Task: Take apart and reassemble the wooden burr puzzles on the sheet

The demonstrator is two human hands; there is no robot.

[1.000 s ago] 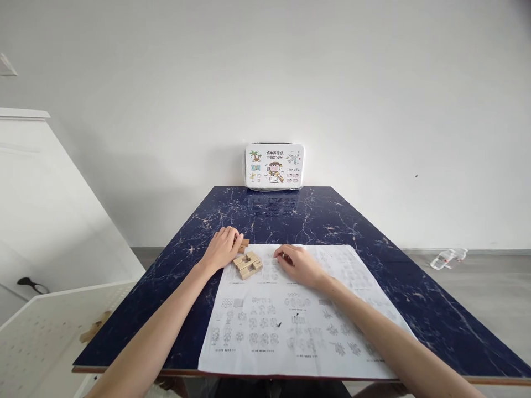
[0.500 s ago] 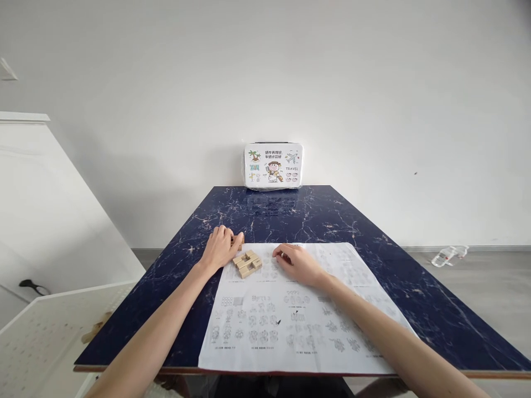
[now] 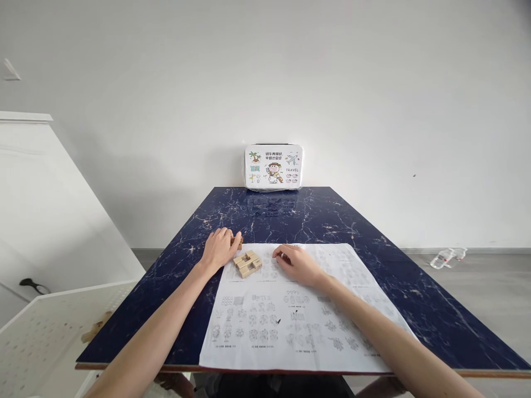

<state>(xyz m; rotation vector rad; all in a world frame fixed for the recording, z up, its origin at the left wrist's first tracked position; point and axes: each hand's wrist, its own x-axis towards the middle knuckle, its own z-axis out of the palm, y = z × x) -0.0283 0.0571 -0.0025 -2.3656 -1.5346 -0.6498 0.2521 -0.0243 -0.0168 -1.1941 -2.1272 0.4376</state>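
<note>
My left hand [image 3: 220, 246] is at the left top corner of the printed sheet [image 3: 319, 320], its fingers curled over a brown wooden piece [image 3: 237, 242] that shows only in part past the thumb. Just in front of that hand, a flat square of joined pale wooden blocks [image 3: 248, 264] lies on the paper, with a gap in its middle. My right hand [image 3: 296, 262] rests on the sheet to the right of the blocks, fingers loosely curled inward. Whether anything is inside its fingers is hidden.
A dark blue marbled table [image 3: 274, 215] carries the sheet. At its far edge a white cartoon-printed case [image 3: 274, 167] leans by the wall. Left of the table is a white perforated surface [image 3: 37, 331] with wooden pieces [image 3: 96, 327]. Plastic bottles [image 3: 448, 257] lie on the floor at right.
The wooden piece under my left fingers shows at a slightly different angle. My right hand and the joined blocks stay in place; the view has shifted very slightly.
</note>
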